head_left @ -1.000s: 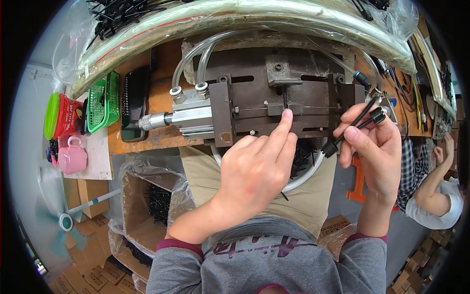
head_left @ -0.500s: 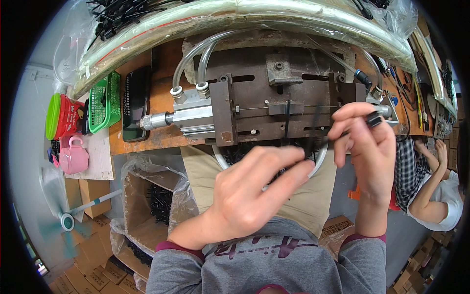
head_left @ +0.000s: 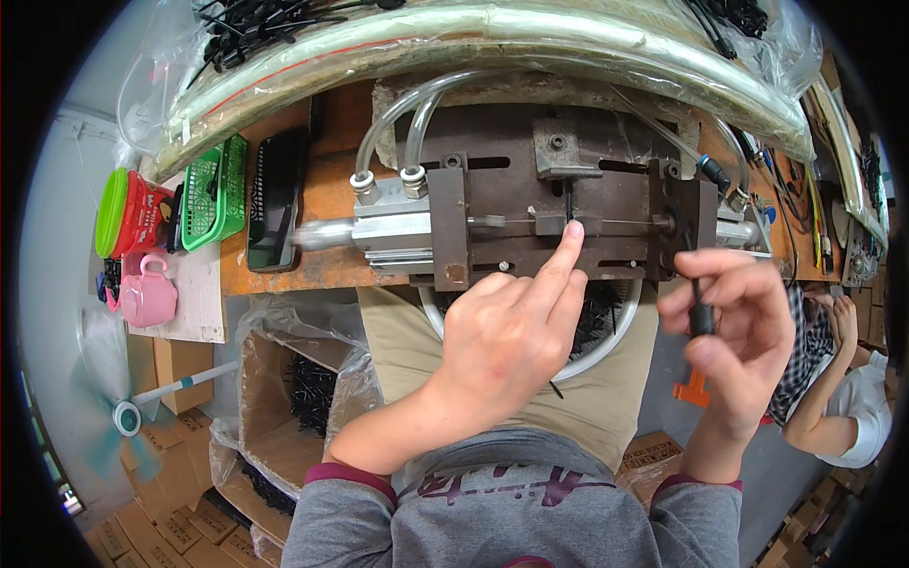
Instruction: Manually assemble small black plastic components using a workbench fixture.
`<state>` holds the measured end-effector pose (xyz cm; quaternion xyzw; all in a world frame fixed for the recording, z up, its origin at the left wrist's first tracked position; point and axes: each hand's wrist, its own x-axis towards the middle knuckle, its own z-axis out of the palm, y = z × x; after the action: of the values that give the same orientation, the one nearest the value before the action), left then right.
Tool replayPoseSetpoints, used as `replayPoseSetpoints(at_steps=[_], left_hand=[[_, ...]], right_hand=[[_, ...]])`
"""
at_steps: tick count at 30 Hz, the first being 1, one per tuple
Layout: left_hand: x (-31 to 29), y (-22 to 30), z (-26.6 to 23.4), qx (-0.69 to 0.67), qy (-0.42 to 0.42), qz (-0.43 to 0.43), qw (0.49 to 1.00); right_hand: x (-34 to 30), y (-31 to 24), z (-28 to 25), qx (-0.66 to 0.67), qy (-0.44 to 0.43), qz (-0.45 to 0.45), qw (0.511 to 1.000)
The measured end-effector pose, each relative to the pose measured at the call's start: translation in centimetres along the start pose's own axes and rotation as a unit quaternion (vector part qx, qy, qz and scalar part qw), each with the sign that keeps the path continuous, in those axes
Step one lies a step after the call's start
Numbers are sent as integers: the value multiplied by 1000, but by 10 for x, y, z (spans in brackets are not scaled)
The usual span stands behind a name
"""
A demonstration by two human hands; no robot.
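Observation:
My left hand (head_left: pixel 511 336) reaches up to a brown metal fixture (head_left: pixel 497 248). Its index finger is stretched out, with the tip on a thin black piece (head_left: pixel 569 197) lying across a small grey block (head_left: pixel 549 224). The other fingers are partly bent and hold nothing visible; the thumb is hidden. To the right, in front of the fixture, my right hand (head_left: pixel 743 327) pinches a thin black rod with a thick cylindrical end (head_left: pixel 702 320). That end hangs beside the thumb, while the thin part runs upward past the fingers.
A silver cylinder (head_left: pixel 396 237) with clear hoses (head_left: pixel 379 118) sits left of the fixture. Below is a white-rimmed container (head_left: pixel 620 331) of black parts. Baskets, a phone (head_left: pixel 276 199) and a pink cup (head_left: pixel 149 295) stand at left; a co-worker (head_left: pixel 838 398) sits at right.
My left hand has moved up, its index fingertip now on the small block. My right hand has come lower with the black rod. The silver cylinder's left end is now blurred by motion.

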<state>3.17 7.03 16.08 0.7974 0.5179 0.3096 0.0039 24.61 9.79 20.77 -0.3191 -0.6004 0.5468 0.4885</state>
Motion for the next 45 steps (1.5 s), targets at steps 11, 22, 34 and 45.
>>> replayPoseSetpoints(at_steps=[11, 22, 34, 45], left_hand=[[85, -54, -60, 4, 198, 90, 976], [186, -118, -46, 209, 124, -35, 970], [97, -75, -86, -134, 173, -5, 976], [23, -11, -55, -118, 60, 71, 989]], right_hand=[[-6, 42, 26, -435, -65, -159, 884], [7, 47, 47, -561, -83, -196, 800], [75, -1, 40, -459, -87, -207, 860], [286, -2, 94, -682, -157, -264, 663]])
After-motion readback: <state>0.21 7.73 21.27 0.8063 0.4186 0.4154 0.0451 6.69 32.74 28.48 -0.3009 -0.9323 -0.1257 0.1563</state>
